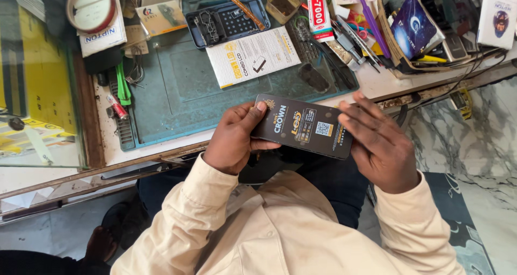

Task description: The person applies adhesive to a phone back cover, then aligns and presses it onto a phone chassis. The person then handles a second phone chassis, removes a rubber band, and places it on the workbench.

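Both hands grip a flat black box (303,126) with printed labels on its face, held level above the person's lap just in front of the counter (377,84) edge. The left hand (235,137) clasps its left end, thumb on top; the right hand (377,143) holds the right end, fingers spread over the face. Beyond it on the counter lie a teal work mat (183,92), a white printed packet (253,56), a dark blue tray (226,22) and green tweezers (123,84).
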Demonstrator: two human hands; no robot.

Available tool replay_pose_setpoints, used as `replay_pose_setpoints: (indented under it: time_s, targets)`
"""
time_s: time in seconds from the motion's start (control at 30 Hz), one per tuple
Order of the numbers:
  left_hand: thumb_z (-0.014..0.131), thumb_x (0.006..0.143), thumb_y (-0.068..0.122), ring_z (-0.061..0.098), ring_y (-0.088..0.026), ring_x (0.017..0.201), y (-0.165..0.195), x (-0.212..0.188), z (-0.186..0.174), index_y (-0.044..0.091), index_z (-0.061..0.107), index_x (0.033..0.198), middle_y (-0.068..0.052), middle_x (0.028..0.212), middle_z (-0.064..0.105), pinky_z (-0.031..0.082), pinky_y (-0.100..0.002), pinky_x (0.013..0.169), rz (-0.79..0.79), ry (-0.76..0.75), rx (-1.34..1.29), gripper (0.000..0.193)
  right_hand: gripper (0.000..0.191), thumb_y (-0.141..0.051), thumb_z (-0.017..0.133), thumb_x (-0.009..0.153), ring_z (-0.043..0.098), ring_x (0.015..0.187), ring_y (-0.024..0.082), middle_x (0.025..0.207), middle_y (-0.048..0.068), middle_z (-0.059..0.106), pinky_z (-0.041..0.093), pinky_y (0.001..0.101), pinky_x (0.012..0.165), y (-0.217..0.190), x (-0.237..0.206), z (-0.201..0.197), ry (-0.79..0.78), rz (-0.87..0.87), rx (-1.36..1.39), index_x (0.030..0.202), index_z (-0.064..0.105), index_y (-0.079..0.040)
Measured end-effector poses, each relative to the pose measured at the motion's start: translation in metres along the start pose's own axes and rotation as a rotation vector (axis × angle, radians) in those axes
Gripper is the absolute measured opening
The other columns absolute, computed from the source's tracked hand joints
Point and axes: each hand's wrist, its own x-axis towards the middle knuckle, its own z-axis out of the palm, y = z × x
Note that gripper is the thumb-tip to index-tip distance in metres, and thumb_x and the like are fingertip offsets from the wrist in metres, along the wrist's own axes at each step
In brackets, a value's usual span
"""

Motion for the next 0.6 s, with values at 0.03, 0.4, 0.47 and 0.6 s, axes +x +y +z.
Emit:
replay_pose_setpoints:
  time_s: [0.03,0.4,0.47,0.6]
  targets:
    - [0.052,0.106,0.028,0.073,-0.014,0.08,0.0,0.0,0.0,-0.007,0.063,0.124,-0.009,0.099,0.071,0.065,-0.029,0.065,-0.014,-0.005,-0.015,0.041,0.047,0.015,0.064,0.086,0.058,0.141,0.035,0.136,0.013,0.067,0.049,0.046,0.12,0.0,0.001,0.001,-0.005,-0.014,-0.002,0.127,0.068,-0.005]
    - [0.054,0.105,0.026,0.073,-0.016,0.08,-0.003,0.003,0.001,-0.009,0.061,0.123,-0.011,0.098,0.071,0.066,-0.029,0.066,-0.085,0.011,-0.099,0.04,0.037,0.013,0.067,0.086,0.066,0.128,0.031,0.125,0.012,0.072,0.054,0.0409,0.108,-0.001,0.014,-0.016,-0.137,-0.081,-0.045,0.119,0.073,-0.003]
    - [0.054,0.105,0.026,0.074,-0.016,0.079,-0.002,0.003,0.002,-0.009,0.062,0.124,-0.011,0.098,0.071,0.066,-0.029,0.066,-0.078,0.005,-0.095,0.04,0.042,0.012,0.065,0.08,0.064,0.13,0.033,0.127,0.014,0.071,0.053,0.0428,0.109,0.002,0.015,-0.02,-0.186,-0.102,-0.008,0.12,0.071,-0.001]
    - [0.054,0.106,0.026,0.074,-0.016,0.079,-0.002,0.003,0.002,-0.009,0.062,0.124,-0.011,0.098,0.071,0.065,-0.029,0.065,-0.068,0.002,-0.095,0.04,0.05,0.003,0.07,0.074,0.059,0.135,0.036,0.131,0.016,0.068,0.051,0.0453,0.111,0.004,0.013,-0.024,-0.219,-0.114,0.104,0.123,0.068,-0.001]
